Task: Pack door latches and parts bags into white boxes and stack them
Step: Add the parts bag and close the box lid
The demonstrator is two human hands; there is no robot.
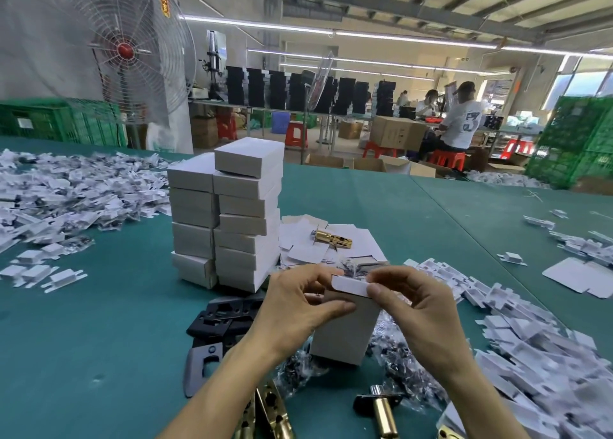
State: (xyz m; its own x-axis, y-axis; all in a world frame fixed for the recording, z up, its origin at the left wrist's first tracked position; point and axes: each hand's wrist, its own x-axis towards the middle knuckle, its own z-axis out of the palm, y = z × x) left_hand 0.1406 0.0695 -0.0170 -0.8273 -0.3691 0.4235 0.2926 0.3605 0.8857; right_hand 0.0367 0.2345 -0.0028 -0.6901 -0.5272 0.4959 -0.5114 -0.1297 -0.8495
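Head view, looking down over a green table (pixel 99 322): two bare hands meet on a small white box (pixel 345 336) standing on end. The left hand (pixel 298 306) grips the box's upper left side, thumb laid across the front face, fingers curled behind. The right hand (pixel 418 309) pinches the top flap (pixel 348 286) between thumb and forefinger; the flap is raised and not yet tucked; what lies inside the box is hidden.

Just beyond the fingertips, a brass latch (pixel 331 238) rests on loose flat cartons (pixel 308 253). Further beyond, left of the left fingers, rises a stack of closed boxes (pixel 245 220), two columns side by side. Under and to the right of the right wrist lie clear parts bags (pixel 401 352) holding dark hardware. Below the left wrist are black plates (pixel 215 319); nearer the body, between the forearms, is a second latch (pixel 381 412) with a dark faceplate. Heaps of white card (pixel 530 345) spread well out to either side of both hands.

The step in hand appears to be closing the box. The next move likely calls for bending the flap down and sliding its tongue inside while the left fingers keep the walls square. The box then goes onto the stack, set down squarely, since the taller column looks a little uneven.
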